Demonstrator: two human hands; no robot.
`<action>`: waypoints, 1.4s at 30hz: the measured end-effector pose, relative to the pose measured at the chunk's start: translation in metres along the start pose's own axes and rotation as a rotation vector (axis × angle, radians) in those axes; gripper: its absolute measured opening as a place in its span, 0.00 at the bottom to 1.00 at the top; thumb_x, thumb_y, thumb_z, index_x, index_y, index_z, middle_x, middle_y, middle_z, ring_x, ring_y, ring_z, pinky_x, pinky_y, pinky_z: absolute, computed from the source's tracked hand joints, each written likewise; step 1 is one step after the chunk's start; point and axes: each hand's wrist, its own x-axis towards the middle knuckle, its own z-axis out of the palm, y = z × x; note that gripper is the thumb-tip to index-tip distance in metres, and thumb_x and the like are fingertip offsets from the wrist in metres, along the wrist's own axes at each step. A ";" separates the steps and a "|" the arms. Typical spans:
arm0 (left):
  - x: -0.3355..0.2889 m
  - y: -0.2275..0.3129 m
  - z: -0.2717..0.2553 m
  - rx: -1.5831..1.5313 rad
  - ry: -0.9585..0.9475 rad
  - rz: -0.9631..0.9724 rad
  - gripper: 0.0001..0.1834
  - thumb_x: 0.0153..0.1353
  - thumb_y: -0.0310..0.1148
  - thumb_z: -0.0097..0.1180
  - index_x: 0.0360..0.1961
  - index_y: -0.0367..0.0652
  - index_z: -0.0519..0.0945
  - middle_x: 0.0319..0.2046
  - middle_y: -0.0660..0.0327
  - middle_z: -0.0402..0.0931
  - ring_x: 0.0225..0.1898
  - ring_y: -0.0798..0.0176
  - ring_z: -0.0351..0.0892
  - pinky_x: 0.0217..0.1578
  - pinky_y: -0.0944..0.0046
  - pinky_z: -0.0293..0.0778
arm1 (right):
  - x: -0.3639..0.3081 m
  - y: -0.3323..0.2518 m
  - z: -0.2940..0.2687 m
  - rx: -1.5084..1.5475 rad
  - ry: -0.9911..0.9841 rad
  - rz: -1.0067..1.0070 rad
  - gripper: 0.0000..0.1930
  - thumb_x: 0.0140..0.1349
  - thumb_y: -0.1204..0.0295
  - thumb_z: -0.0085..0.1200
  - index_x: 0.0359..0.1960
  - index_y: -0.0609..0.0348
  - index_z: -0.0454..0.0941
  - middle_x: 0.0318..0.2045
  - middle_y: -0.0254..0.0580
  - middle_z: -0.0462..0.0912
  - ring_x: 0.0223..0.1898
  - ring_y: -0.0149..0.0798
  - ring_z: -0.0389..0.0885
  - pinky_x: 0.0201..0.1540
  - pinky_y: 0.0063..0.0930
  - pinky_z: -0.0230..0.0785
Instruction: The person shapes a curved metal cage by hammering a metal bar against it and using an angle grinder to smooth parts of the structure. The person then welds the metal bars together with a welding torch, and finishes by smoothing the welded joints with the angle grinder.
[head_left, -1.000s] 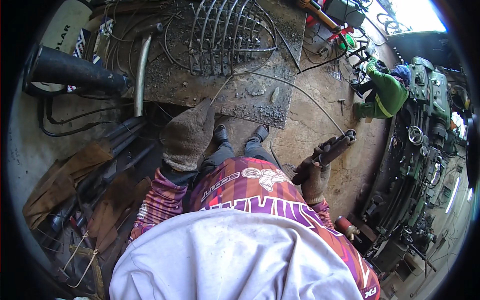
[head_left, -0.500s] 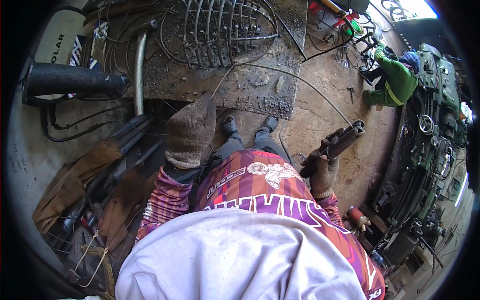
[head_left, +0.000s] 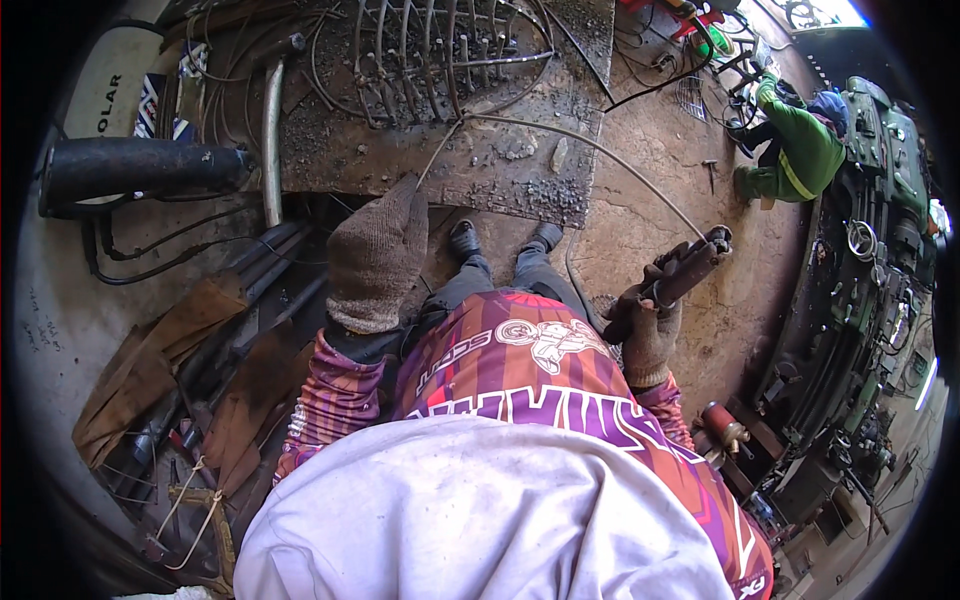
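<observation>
My left hand, in a brown knit glove, is closed with its fingertips pinching a thin metal rod. That rod slants up to the near rim of a metal grille, made of curved bars in an oval ring. My right hand, also gloved, is wrapped around a dark welding electrode holder. From its head a long, thin welding rod arcs left, and its tip meets or nearly meets the left rod at the grille's rim. The fingers' undersides are hidden.
The grille lies on a metal plate strewn with dark grit. At left are a thick dark pipe, a hammer-like steel bar and stacked tubes. A person in green crouches at right by a large green machine. A hammer lies there.
The whole view has shifted slightly, with the plate and grille sitting a little higher and further left. Both hands keep their grips, and the rods still converge at the grille's rim.
</observation>
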 end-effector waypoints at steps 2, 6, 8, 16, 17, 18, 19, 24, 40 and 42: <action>-0.001 0.000 0.001 -0.001 0.001 0.004 0.14 0.69 0.36 0.60 0.48 0.37 0.86 0.40 0.45 0.85 0.42 0.44 0.87 0.41 0.55 0.82 | 0.000 0.003 -0.002 0.009 0.002 0.010 0.35 0.65 0.54 0.66 0.64 0.66 0.66 0.31 0.38 0.80 0.28 0.34 0.81 0.29 0.26 0.72; 0.001 0.000 0.000 0.002 -0.001 0.019 0.14 0.69 0.35 0.60 0.48 0.37 0.86 0.40 0.44 0.85 0.42 0.43 0.87 0.41 0.55 0.82 | 0.000 0.002 0.002 0.014 0.007 0.005 0.36 0.64 0.54 0.68 0.64 0.66 0.66 0.32 0.38 0.80 0.27 0.34 0.82 0.30 0.26 0.72; 0.001 0.000 -0.001 0.007 -0.007 0.020 0.14 0.69 0.35 0.60 0.48 0.36 0.86 0.40 0.44 0.85 0.42 0.43 0.87 0.41 0.55 0.82 | 0.000 0.002 0.003 0.018 0.019 0.020 0.37 0.62 0.54 0.69 0.64 0.66 0.66 0.31 0.38 0.80 0.27 0.35 0.82 0.29 0.27 0.73; 0.001 0.001 -0.001 -0.011 0.004 0.014 0.14 0.68 0.34 0.60 0.48 0.36 0.86 0.40 0.44 0.85 0.42 0.43 0.87 0.41 0.55 0.82 | 0.001 0.002 0.006 0.024 0.016 0.015 0.38 0.62 0.53 0.69 0.64 0.66 0.66 0.30 0.38 0.80 0.26 0.34 0.81 0.29 0.28 0.74; 0.001 0.001 -0.002 -0.017 0.007 0.010 0.14 0.68 0.34 0.60 0.48 0.36 0.86 0.40 0.44 0.85 0.42 0.43 0.87 0.41 0.55 0.82 | 0.001 0.003 0.006 0.029 0.010 0.008 0.38 0.63 0.53 0.69 0.64 0.66 0.65 0.30 0.37 0.79 0.26 0.34 0.81 0.29 0.27 0.74; 0.001 0.002 -0.002 -0.023 0.009 0.006 0.14 0.68 0.34 0.61 0.48 0.36 0.86 0.40 0.44 0.85 0.42 0.43 0.87 0.41 0.55 0.82 | 0.002 0.003 0.007 0.030 0.010 0.007 0.38 0.63 0.53 0.69 0.64 0.66 0.65 0.30 0.37 0.79 0.26 0.34 0.81 0.29 0.27 0.74; 0.001 0.002 -0.002 -0.023 0.010 0.007 0.14 0.68 0.34 0.61 0.48 0.36 0.86 0.40 0.44 0.85 0.42 0.43 0.87 0.41 0.55 0.82 | 0.002 0.002 0.007 0.025 0.007 0.011 0.38 0.63 0.53 0.68 0.64 0.65 0.65 0.30 0.37 0.79 0.26 0.34 0.81 0.29 0.27 0.74; 0.001 0.001 -0.001 -0.030 0.018 0.021 0.14 0.68 0.34 0.61 0.48 0.36 0.86 0.40 0.44 0.85 0.42 0.43 0.87 0.41 0.55 0.82 | 0.001 0.001 0.008 0.018 0.005 0.018 0.38 0.63 0.53 0.68 0.64 0.65 0.65 0.30 0.37 0.79 0.26 0.34 0.81 0.30 0.27 0.74; 0.002 0.003 -0.003 -0.025 -0.008 -0.002 0.14 0.68 0.35 0.60 0.48 0.36 0.85 0.41 0.44 0.85 0.42 0.43 0.87 0.42 0.55 0.81 | 0.000 0.004 0.006 0.037 0.006 0.038 0.38 0.63 0.53 0.68 0.64 0.66 0.64 0.31 0.37 0.79 0.27 0.35 0.81 0.32 0.29 0.75; 0.003 0.004 -0.003 0.001 -0.015 0.003 0.14 0.69 0.35 0.60 0.48 0.36 0.86 0.41 0.43 0.85 0.42 0.43 0.87 0.42 0.55 0.81 | 0.001 0.004 0.007 0.041 0.009 0.038 0.38 0.63 0.53 0.69 0.64 0.66 0.64 0.31 0.37 0.79 0.27 0.35 0.81 0.31 0.29 0.75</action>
